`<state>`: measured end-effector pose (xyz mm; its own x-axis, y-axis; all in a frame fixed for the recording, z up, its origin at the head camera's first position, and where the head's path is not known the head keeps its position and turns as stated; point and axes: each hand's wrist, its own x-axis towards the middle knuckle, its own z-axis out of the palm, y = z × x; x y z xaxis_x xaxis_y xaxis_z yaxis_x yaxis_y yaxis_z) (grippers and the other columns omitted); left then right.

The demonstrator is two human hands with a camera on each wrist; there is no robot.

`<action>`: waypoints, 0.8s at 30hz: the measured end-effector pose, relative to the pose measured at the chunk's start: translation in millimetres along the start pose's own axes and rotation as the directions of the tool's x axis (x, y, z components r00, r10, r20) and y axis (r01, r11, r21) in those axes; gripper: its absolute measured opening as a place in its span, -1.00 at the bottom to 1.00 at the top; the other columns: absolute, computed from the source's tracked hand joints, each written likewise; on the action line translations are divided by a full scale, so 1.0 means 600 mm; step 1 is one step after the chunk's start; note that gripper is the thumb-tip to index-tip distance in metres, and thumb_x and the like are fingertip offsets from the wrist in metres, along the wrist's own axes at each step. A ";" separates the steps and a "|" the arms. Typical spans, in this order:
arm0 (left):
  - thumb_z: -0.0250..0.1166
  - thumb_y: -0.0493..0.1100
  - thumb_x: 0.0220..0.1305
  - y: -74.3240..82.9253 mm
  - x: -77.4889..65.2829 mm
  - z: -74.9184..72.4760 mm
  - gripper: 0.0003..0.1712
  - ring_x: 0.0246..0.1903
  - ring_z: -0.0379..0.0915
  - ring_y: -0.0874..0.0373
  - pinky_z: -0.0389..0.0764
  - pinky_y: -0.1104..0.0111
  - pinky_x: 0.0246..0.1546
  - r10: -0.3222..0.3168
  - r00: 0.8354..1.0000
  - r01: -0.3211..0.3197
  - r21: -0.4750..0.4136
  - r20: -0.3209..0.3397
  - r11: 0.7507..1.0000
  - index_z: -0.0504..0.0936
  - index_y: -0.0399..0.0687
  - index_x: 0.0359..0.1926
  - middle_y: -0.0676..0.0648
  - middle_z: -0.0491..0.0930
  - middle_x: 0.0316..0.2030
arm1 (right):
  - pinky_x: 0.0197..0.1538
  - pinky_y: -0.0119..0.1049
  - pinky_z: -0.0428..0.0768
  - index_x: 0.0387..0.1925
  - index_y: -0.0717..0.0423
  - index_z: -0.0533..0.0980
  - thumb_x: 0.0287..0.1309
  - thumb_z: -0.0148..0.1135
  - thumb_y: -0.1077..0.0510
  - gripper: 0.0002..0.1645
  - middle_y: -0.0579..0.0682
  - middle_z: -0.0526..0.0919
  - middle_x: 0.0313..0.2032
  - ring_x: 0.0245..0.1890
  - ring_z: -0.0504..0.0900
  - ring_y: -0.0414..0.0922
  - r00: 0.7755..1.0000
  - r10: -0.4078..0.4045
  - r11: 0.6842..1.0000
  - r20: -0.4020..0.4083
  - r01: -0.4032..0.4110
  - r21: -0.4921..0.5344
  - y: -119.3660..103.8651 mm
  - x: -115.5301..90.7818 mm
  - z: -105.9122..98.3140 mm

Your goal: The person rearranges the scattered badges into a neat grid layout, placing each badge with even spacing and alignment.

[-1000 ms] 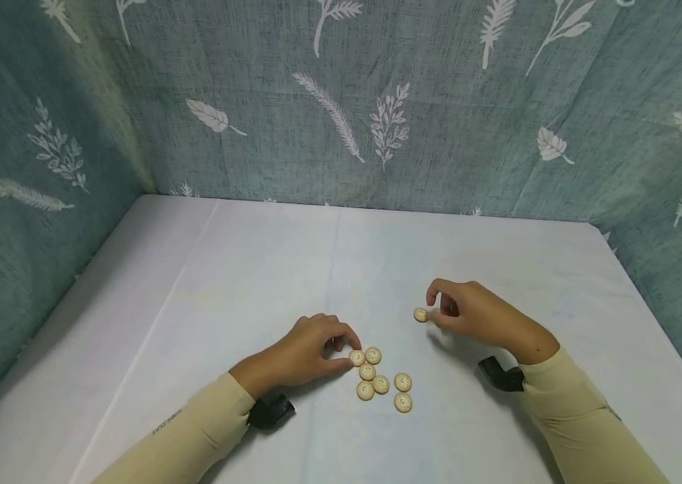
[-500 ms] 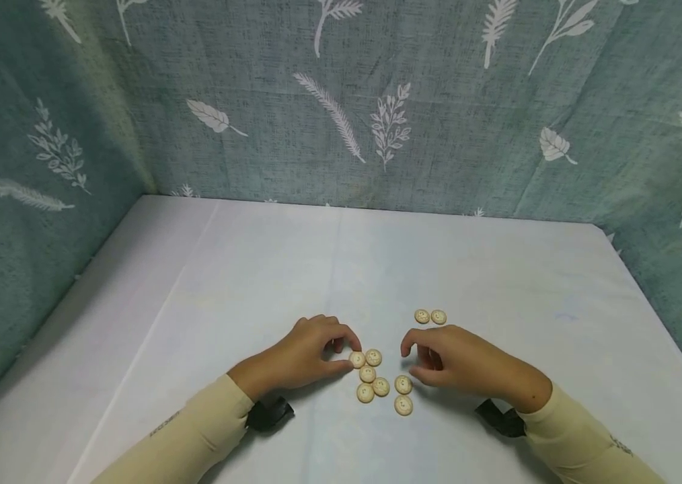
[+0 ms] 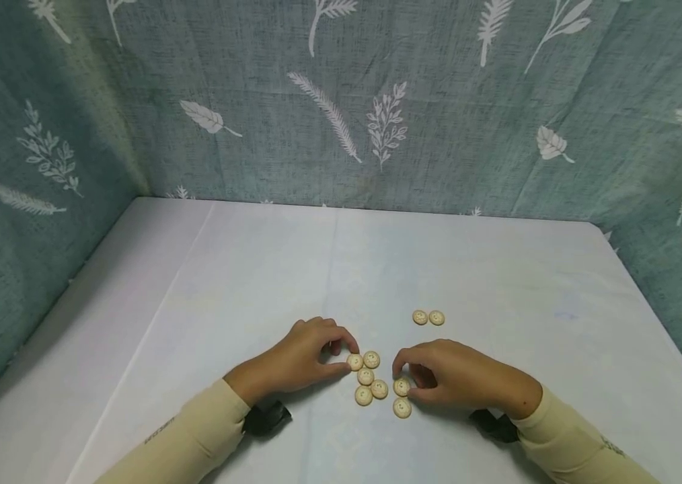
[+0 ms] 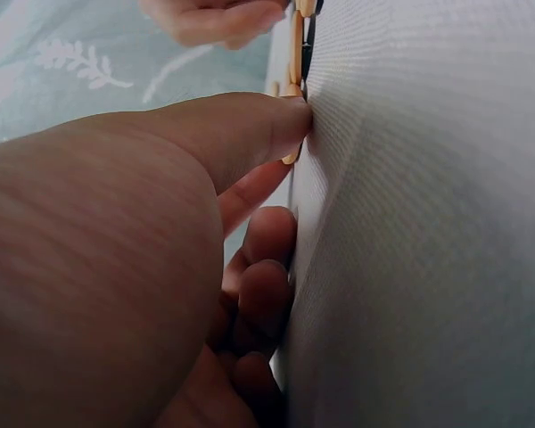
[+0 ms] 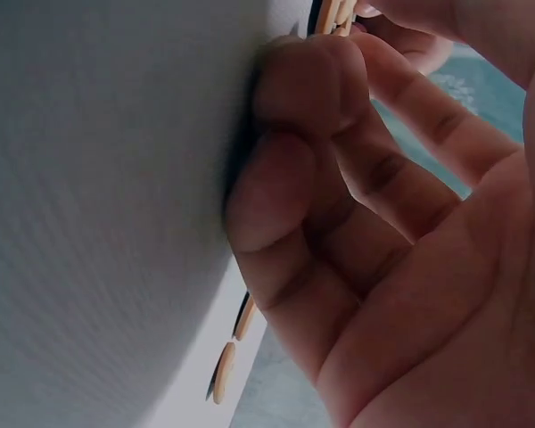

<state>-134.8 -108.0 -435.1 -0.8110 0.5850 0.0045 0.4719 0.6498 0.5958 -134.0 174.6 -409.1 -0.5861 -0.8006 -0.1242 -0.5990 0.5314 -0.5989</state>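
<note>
In the head view my left hand (image 3: 305, 356) pinches a round wooden button (image 3: 355, 362) between thumb and index finger. It lies at the left of a small cluster of similar pale buttons (image 3: 365, 376). My right hand (image 3: 456, 373) has its thumb and index finger at opposite edges of another wooden button (image 3: 401, 386), the upper of two placed one below the other. The lower button (image 3: 402, 408) touches or nearly meets it. From the left wrist, the thumb (image 4: 290, 125) presses close to the cloth. The right wrist view hides the pinched button behind curled fingers (image 5: 294, 89).
Two more wooden buttons (image 3: 428, 317) lie side by side beyond the right hand. A white cloth (image 3: 244, 269) covers the table. Green leaf-patterned fabric (image 3: 280, 141) stands along the back and both sides.
My right hand has left the far pair of buttons and come toward me and left, to the upper button of the near pair. My left hand stays at its button.
</note>
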 end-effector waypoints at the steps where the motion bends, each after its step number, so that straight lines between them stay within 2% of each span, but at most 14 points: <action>1: 0.45 -0.03 0.21 -0.001 0.000 0.000 -0.79 -0.29 0.32 0.31 0.20 0.27 -0.18 0.004 1.000 -0.004 0.003 -0.003 1.000 0.66 0.29 -0.13 0.22 0.44 -0.38 | -0.40 -0.50 0.44 -0.17 -0.17 0.58 0.14 0.37 0.20 -0.74 -0.35 0.44 -0.55 -0.54 0.40 -0.43 1.000 0.004 1.000 0.002 -0.004 -0.007 0.000 0.000 0.001; 5: 0.45 -0.02 0.22 -0.004 0.000 0.000 -0.79 -0.28 0.33 0.33 0.20 0.27 -0.15 0.013 1.000 -0.013 0.008 -0.012 1.000 0.66 0.30 -0.13 0.23 0.44 -0.38 | -0.40 -0.50 0.43 -0.15 -0.20 0.57 0.13 0.39 0.17 -0.73 -0.34 0.45 -0.55 -0.54 0.39 -0.43 1.000 0.013 0.999 0.000 -0.013 -0.035 0.001 0.001 0.001; 13: 0.44 -0.02 0.22 -0.005 -0.004 0.005 -0.80 -0.30 0.32 0.33 0.20 0.28 -0.17 -0.008 1.000 0.008 0.004 0.003 1.000 0.66 0.31 -0.13 0.24 0.43 -0.39 | -0.41 -0.50 0.43 -0.13 -0.22 0.57 0.13 0.41 0.15 -0.71 -0.36 0.45 -0.55 -0.54 0.40 -0.44 0.999 0.041 0.999 0.028 -0.041 -0.019 0.001 0.002 0.010; 24: 0.45 -0.01 0.22 -0.005 -0.001 0.004 -0.79 -0.30 0.31 0.35 0.20 0.28 -0.16 0.005 1.000 -0.005 0.003 -0.010 1.000 0.66 0.31 -0.13 0.24 0.44 -0.39 | -0.41 -0.50 0.42 -0.14 -0.20 0.59 0.12 0.40 0.16 -0.72 -0.37 0.44 -0.55 -0.54 0.39 -0.44 0.999 0.041 0.998 0.025 -0.039 -0.055 0.000 0.003 0.007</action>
<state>-134.6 -109.2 -438.5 -0.8122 0.5832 0.0150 0.4765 0.6484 0.5938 -132.6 171.9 -412.6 -0.5961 -0.7850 -0.1685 -0.6046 0.5770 -0.5492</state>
